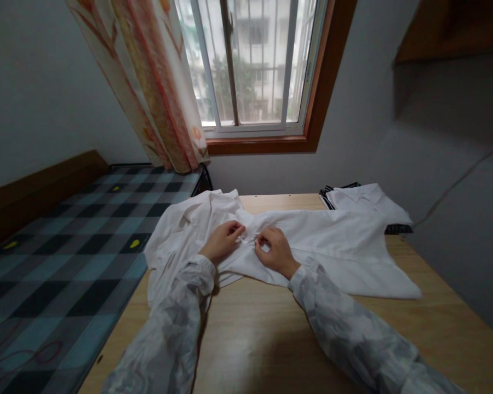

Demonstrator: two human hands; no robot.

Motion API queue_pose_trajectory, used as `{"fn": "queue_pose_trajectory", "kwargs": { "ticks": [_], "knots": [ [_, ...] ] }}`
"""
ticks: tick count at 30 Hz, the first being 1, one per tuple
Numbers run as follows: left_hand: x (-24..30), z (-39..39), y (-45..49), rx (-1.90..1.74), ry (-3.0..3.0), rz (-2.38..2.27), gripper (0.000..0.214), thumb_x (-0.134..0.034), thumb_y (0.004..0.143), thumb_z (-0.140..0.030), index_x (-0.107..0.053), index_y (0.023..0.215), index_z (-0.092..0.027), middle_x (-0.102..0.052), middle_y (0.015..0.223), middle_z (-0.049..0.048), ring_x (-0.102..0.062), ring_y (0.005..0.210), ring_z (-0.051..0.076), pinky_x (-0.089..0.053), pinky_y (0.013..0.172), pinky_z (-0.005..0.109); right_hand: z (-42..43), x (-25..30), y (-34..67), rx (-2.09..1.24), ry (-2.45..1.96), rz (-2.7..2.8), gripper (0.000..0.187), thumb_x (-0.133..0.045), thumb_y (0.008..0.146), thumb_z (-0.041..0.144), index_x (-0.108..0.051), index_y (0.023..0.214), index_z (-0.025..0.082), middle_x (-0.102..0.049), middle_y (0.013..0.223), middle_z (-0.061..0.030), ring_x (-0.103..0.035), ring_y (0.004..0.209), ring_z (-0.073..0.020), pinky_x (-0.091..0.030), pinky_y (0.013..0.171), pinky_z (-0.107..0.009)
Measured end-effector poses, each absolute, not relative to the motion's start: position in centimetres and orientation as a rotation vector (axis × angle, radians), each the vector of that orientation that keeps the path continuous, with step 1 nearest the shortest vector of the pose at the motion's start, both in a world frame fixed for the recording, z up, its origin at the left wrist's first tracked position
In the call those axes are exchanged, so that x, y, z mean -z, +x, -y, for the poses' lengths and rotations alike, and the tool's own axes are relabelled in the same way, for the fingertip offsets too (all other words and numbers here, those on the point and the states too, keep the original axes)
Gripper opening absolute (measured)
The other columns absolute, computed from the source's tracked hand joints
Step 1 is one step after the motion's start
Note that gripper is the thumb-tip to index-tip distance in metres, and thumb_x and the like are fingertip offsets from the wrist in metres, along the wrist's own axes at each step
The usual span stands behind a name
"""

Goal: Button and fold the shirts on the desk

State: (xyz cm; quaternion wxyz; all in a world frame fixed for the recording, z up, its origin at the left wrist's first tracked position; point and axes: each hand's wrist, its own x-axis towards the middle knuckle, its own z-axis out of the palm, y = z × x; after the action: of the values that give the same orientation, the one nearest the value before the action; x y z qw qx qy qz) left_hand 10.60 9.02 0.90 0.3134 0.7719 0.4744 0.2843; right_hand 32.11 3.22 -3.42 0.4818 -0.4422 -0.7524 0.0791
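A white shirt (332, 241) lies spread across the wooden table, its left part bunched and wrinkled and its right part flatter. My left hand (225, 241) pinches the cloth near the shirt's middle, thumb and fingers together. Just to its right, my right hand (276, 250) also pinches the fabric, thumb and forefinger forming a ring. Between the two hands the cloth is gathered into small creases. What exactly lies between the fingertips, such as a button, is too small to make out.
The wooden table (246, 334) stands beside a bed with a checked cover (86, 262) on the left. At the table's back right is a folded white shirt (365, 198) on dark striped cloth. Behind are a curtain (156, 98) and a barred window (254, 71).
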Motion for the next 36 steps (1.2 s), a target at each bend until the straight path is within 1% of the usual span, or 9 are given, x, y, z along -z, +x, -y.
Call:
{"fn": "queue_pose_trajectory", "kwargs": {
  "ticks": [5, 8, 10, 12, 16, 20, 26, 31, 36],
  "knots": [
    [-2.5, -9.1, 7.7, -0.317, 2.312, -1.559, 0.043, -0.072, 0.083, -0.064, -0.068, 0.086, -0.021, -0.072, 0.086, 0.0047, -0.063, 0.075, 0.021, -0.039, 0.065, 0.03, -2.9, 3.3, 32.1, -0.184, -0.989, 1.819, 0.016, -0.069, 0.086, 0.018, -0.061, 0.099, 0.024, -0.065, 0.128, -0.012, -0.06, 0.12, -0.0305, -0.048, 0.106, -0.046],
    [-3.1, -8.4, 7.6, -0.09, 2.395, -1.692, 0.042, -0.077, 0.08, -0.062, -0.068, 0.087, -0.021, -0.074, 0.091, 0.0072, -0.068, 0.081, 0.024, -0.039, 0.065, 0.031, -2.8, 3.3, 32.0, -0.192, -0.958, 1.88, 0.039, -0.072, 0.092, 0.028, -0.059, 0.128, 0.023, -0.063, 0.142, -0.0143, -0.058, 0.129, -0.0322, -0.046, 0.11, -0.049],
    [-3.5, -7.8, 8.2, 0.021, 2.413, -1.762, 0.044, -0.076, 0.081, -0.063, -0.069, 0.09, -0.021, -0.076, 0.095, 0.0102, -0.071, 0.087, 0.028, -0.041, 0.067, 0.032, -2.8, 3.4, 32.0, -0.18, -1.017, 1.935, 0.046, -0.07, 0.097, 0.032, -0.057, 0.14, 0.021, -0.069, 0.134, -0.0134, -0.062, 0.12, -0.0316, -0.047, 0.105, -0.048],
    [-3.7, -7.3, 8.8, 0.063, 2.435, -1.816, 0.05, -0.074, 0.082, -0.068, -0.071, 0.093, -0.019, -0.077, 0.099, 0.014, -0.073, 0.093, 0.032, -0.043, 0.07, 0.035, -2.8, 3.4, 32.0, -0.16, -1.084, 1.996, 0.041, -0.068, 0.101, 0.036, -0.061, 0.139, 0.021, -0.074, 0.118, -0.0107, -0.064, 0.108, -0.0301, -0.047, 0.099, -0.046],
    [-3.4, -6.6, 10.0, -0.011, 2.533, -1.812, 0.055, -0.075, 0.081, -0.068, -0.072, 0.099, -0.016, -0.076, 0.108, 0.0196, -0.074, 0.098, 0.036, -0.047, 0.076, 0.038, -2.8, 3.3, 31.9, -0.095, -1.158, 2.081, 0.021, -0.065, 0.105, 0.038, -0.074, 0.115, 0.022, -0.077, 0.102, -0.0078, -0.063, 0.099, -0.0275, -0.042, 0.098, -0.045],
    [-2.2, -7.0, 10.2, -0.112, 2.559, -1.751, 0.038, -0.075, 0.082, -0.053, -0.073, 0.095, -0.018, -0.076, 0.103, 0.0158, -0.073, 0.094, 0.033, -0.046, 0.076, 0.037, -2.9, 3.2, 31.7, -0.028, -1.209, 2.125, 0.01, -0.07, 0.099, 0.029, -0.077, 0.1, 0.022, -0.076, 0.095, -0.0069, -0.062, 0.097, -0.0272, -0.04, 0.098, -0.045],
    [-1.1, -8.9, 9.0, -0.387, 2.251, -1.551, 0.019, -0.073, 0.077, -0.036, -0.07, 0.087, -0.02, -0.068, 0.078, 0.0027, -0.06, 0.072, 0.021, -0.038, 0.064, 0.03, -2.8, 3.0, 31.9, -0.041, -1.191, 2.136, 0.017, -0.072, 0.097, 0.03, -0.076, 0.111, 0.021, -0.077, 0.099, -0.0073, -0.063, 0.097, -0.0273, -0.04, 0.099, -0.045],
    [-2.2, -9.1, 10.0, -0.788, 2.092, -1.169, 0.031, -0.076, 0.081, -0.045, -0.067, 0.094, -0.019, -0.066, 0.084, 0.0002, -0.056, 0.074, 0.017, -0.042, 0.067, 0.028, -2.4, 2.4, 31.8, -0.071, -1.124, 2.055, 0.043, -0.071, 0.101, 0.037, -0.064, 0.139, 0.02, -0.076, 0.107, -0.0088, -0.065, 0.1, -0.028, -0.042, 0.098, -0.044],
    [-3.3, -8.1, 11.3, -0.799, 2.105, -1.032, 0.029, -0.074, 0.089, -0.046, -0.071, 0.097, -0.018, -0.067, 0.084, 0.0011, -0.057, 0.076, 0.016, -0.043, 0.07, 0.028, -2.5, 2.2, 31.6, -0.073, -1.068, 1.953, 0.018, -0.059, 0.108, 0.031, -0.068, 0.121, 0.021, -0.075, 0.108, -0.0085, -0.066, 0.104, -0.0265, -0.044, 0.096, -0.042]
  ]
}}
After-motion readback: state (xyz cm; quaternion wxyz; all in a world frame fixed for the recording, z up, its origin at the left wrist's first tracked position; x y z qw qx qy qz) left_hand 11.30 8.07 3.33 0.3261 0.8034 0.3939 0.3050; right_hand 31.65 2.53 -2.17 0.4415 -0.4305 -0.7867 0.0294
